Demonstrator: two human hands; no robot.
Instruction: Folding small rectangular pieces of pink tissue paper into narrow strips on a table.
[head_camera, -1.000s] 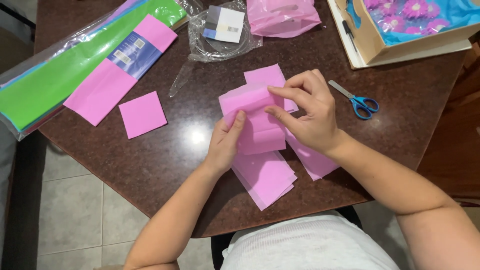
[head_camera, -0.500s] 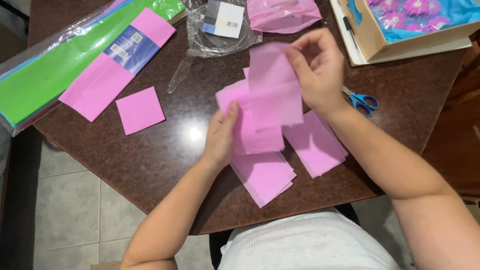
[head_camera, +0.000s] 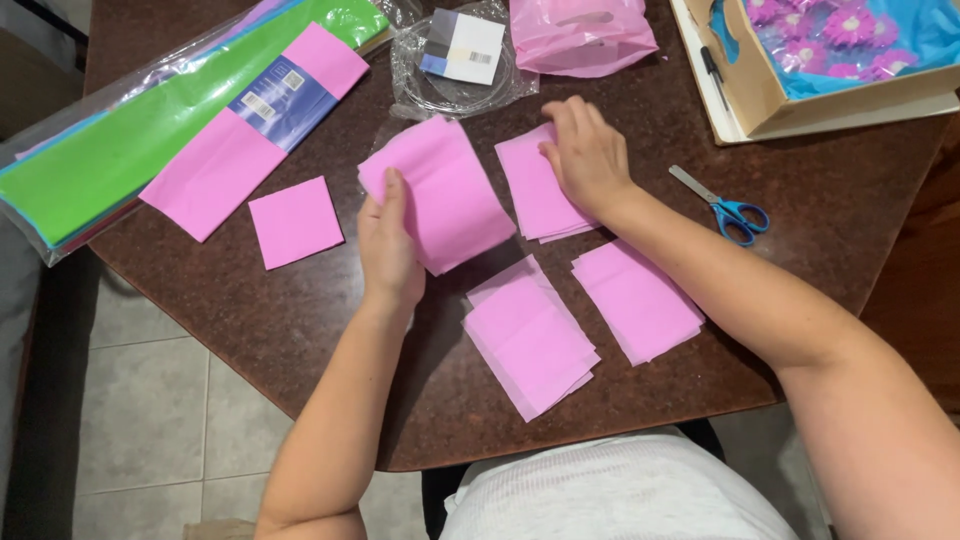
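Since half a second earlier, both hands had parted: my right hand (head_camera: 590, 155) had lowered the raised pink sheet and now lay flat, fingers spread, on a small stack of pink tissue squares (head_camera: 540, 190) at the far middle of the desk (head_camera: 800, 270). No closed grip there; the palm pressed down on the stack's right edge.

My left hand (head_camera: 388, 245) had shifted left and held a separate thick bundle of pink squares (head_camera: 440, 195), thumb on top near its left edge, the other fingers underneath and out of sight. Grip closed on that bundle, which sat tilted and lifted slightly off the desk; whether its far corner touched the surface, I could not tell.

Two more pink stacks lay nearer my body: one (head_camera: 528, 335) just right of my left wrist, another (head_camera: 637, 300) beside it, under my right forearm. They were apart from each other, edges fanned unevenly.

A single pink square (head_camera: 295, 220) lay alone to the left, near a long pack of coloured tissue paper (head_camera: 150, 140) in clear wrap. Blue-handled scissors (head_camera: 725, 207) rested right of my right wrist, closed. A pink plastic bag (head_camera: 580, 35) and a cardboard box (head_camera: 760, 85) sat along the far edge.
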